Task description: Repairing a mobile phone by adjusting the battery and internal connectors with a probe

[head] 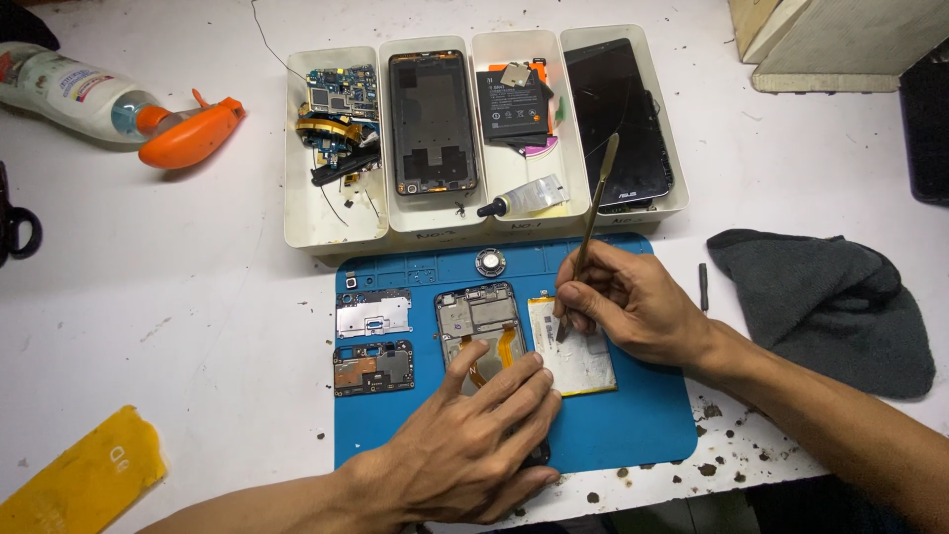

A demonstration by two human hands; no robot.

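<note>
An opened phone body (478,318) lies on a blue work mat (633,425), showing its frame and orange flex cables. My left hand (473,447) rests flat on the phone's lower half, fingers spread, pinning it down. Beside the phone lies a white, silvery battery (583,368). My right hand (633,305) grips a thin metal pry tool (596,198) like a pen, its tip touching the battery's left edge next to the phone.
Two removed metal shield plates (373,314) (373,368) lie on the mat's left. Behind the mat stand several white trays (334,229) with circuit boards, a phone frame, a battery, a glue tube and a black screen. A grey cloth (830,302) lies right, a spray bottle (119,104) far left.
</note>
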